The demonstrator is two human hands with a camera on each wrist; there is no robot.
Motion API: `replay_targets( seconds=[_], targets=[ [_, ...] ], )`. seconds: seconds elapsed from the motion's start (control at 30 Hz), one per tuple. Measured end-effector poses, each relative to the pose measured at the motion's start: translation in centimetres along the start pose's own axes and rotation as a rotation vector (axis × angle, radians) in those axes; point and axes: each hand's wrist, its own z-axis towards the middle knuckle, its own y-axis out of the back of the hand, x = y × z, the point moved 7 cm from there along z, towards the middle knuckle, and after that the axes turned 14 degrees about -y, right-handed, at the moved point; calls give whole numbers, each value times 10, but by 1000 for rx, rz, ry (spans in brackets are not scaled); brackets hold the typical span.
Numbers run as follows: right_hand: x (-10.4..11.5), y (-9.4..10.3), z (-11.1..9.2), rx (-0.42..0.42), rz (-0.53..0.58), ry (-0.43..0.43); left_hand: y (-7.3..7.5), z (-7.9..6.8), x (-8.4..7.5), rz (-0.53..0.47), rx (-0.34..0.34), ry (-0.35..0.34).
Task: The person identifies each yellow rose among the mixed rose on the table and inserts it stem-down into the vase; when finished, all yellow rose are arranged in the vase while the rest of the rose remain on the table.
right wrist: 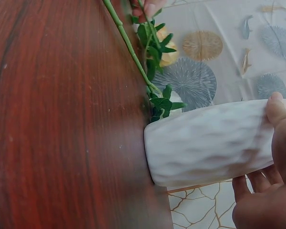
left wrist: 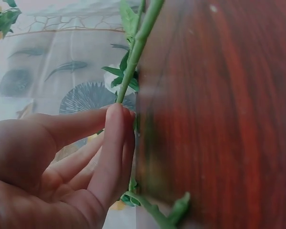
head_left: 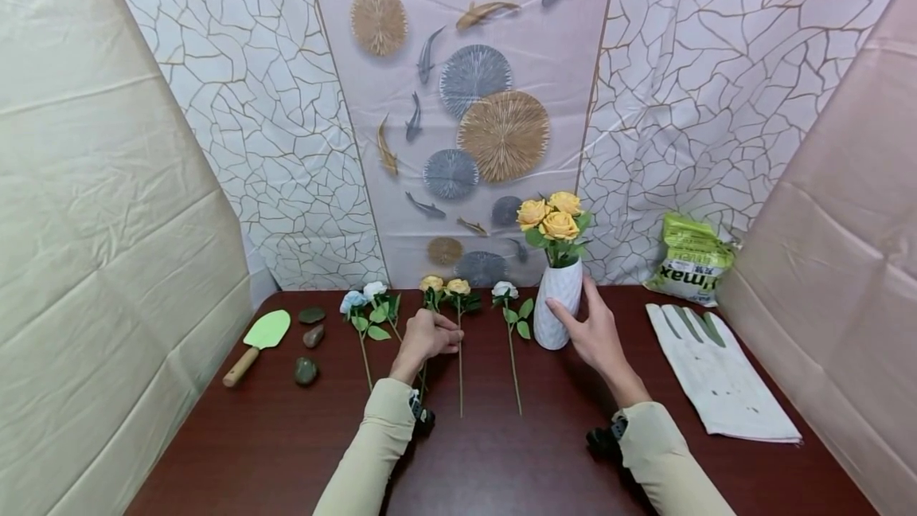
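Note:
My left hand pinches the thin green stem of a yellow rose between thumb and fingertips, close over the table. Another yellow rose lies just left of it, partly hidden by that hand. On the right, my right hand grips a white textured vase, thumb on its near face and fingers round the far side. The vase leans slightly, its base at the tabletop. Three yellow roses with green leaves stand in its mouth. Between the hands lies a white rose.
A blue rose and a white rose lie left of my left hand. Several stones and a green trowel are farther left. White gloves and a green bag sit at the right on the dark red table.

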Motion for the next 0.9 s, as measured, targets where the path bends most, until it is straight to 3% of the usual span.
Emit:
replay_targets(
  seconds=[0.3,0.43,0.9],
  targets=[
    [1,-1,0,-7,1,0,-4,3,-11,-264,4,-109],
    [-1,0,0,-14,-2,-7,-7,5,-17,-332,-3,-142],
    [-1,0,0,-13,-11,-19,11,12,-62,-632,-267,-380]
  ],
)
